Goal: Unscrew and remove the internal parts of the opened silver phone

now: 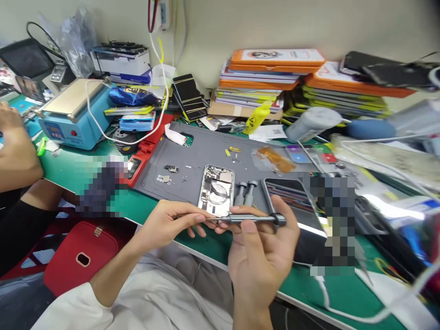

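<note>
A dark grey precision screwdriver [254, 219] lies level across the fingers of my right hand [259, 256], its wide cap toward the right. My left hand [172, 222] is closed in a pinch at the thin tip end of that screwdriver. Just behind my hands, an opened phone [218, 185] with bare inner parts rests on the grey work mat [189, 151]. Two more screwdrivers [245, 192] lie side by side to its right. Beyond them is a dark-screened phone [288, 195]. Small phone parts [171, 169] are scattered left of the opened phone.
A blue heating machine [74, 130] stands at the left with a white cable looping past it. Stacked orange boxes [275, 57] line the wall. A grey bottle [314, 123] and cluttered tools fill the right. Another person's arm [17, 142] rests at the far left.
</note>
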Tool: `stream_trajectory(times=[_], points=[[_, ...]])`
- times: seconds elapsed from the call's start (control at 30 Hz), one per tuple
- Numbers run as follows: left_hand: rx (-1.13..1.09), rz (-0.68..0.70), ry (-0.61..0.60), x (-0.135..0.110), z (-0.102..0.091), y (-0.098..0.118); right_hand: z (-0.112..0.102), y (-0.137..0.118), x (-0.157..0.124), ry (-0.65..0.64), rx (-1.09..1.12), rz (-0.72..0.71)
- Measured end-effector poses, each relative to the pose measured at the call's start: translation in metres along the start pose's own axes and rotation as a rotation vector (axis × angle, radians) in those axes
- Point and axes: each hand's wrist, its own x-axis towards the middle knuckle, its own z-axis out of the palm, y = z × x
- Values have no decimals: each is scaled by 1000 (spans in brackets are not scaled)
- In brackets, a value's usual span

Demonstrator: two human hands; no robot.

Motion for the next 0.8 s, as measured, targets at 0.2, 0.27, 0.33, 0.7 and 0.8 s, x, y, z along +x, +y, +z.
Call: stream_trajectory(times=[0.2,0.27,0.33,0.7,0.8], points=[[89,53,-32,-3,-1,1,-6,-2,4,-57,62,78],[105,72,-26,-4,-1,-1,-7,-2,5,-67,60,90],[100,92,27,-3,-1,-2,-8,-3,6,-56,60,91],[131,148,18,1,-2,1,-6,2,6,-60,20,97],[128,175,34,0,-1,1,-7,2,6,-64,8,98]])
